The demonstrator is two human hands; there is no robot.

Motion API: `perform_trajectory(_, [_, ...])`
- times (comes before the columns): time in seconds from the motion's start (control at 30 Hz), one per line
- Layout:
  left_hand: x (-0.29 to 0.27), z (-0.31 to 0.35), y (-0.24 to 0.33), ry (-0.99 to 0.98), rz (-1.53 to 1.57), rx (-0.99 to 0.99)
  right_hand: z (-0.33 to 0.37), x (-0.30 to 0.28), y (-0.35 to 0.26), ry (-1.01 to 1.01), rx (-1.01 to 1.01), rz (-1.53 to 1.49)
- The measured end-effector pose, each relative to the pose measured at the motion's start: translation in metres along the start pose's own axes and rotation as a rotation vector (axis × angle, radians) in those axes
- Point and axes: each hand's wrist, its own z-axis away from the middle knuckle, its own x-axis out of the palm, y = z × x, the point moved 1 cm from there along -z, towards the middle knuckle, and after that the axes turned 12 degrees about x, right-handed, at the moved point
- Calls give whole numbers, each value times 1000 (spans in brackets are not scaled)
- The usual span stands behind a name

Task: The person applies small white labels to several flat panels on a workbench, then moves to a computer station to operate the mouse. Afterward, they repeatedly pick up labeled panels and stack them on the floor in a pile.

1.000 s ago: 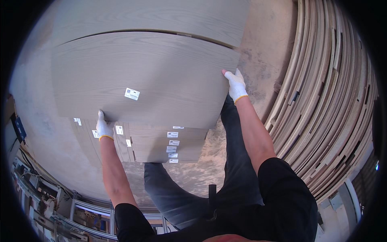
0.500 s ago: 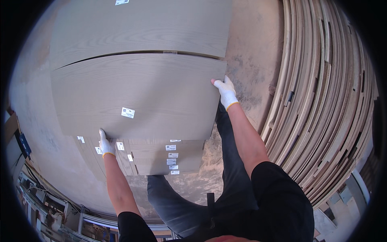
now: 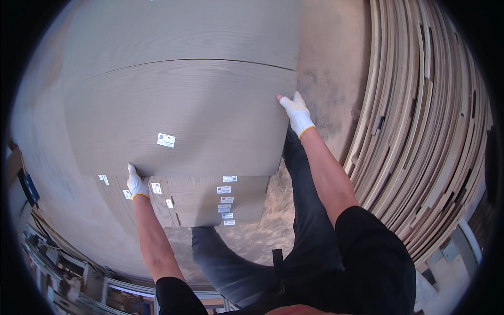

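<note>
A large grey-brown wood-grain panel [image 3: 210,110] lies flat before me, with a white label [image 3: 166,140] on its face. My left hand [image 3: 137,182], in a white knit glove, is closed on its near edge, left of the middle, thumb on top and the fingers hidden underneath. At the right edge my gloved right hand [image 3: 297,113] also grips the panel, its bare thumb tip on the top face. A second panel [image 3: 194,31] of the same colour lies beyond, parted from the first by a thin dark seam.
Smaller labelled boards [image 3: 197,205] lie at the near side, partly under the panel, with narrow strips [image 3: 118,197] to their left. Tall stacks of long boards [image 3: 409,131] stand along the right. Machine framing [image 3: 68,278] fills the lower left. My legs straddle dusty floor [image 3: 268,228].
The gap between the held panel and the far panel has narrowed to a thin seam. Both hands have moved slightly away from me with the panel, keeping their grip.
</note>
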Motion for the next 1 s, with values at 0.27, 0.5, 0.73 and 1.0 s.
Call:
perform_trajectory(0.27, [-39,-10,10,-369,-939,104,20,-19,-10,13,-88,439])
perform_trajectory(0.5, [-56,137,-1,-1144,-1918,508,230,-187,53,-155,-218,483])
perform_trajectory(0.73, [-50,371,19,-790,-729,-364,421,-443,-10,15,-514,579])
perform_trajectory(1.0, [149,551,137,-1183,-1489,649,446,-654,-52,915,-762,182])
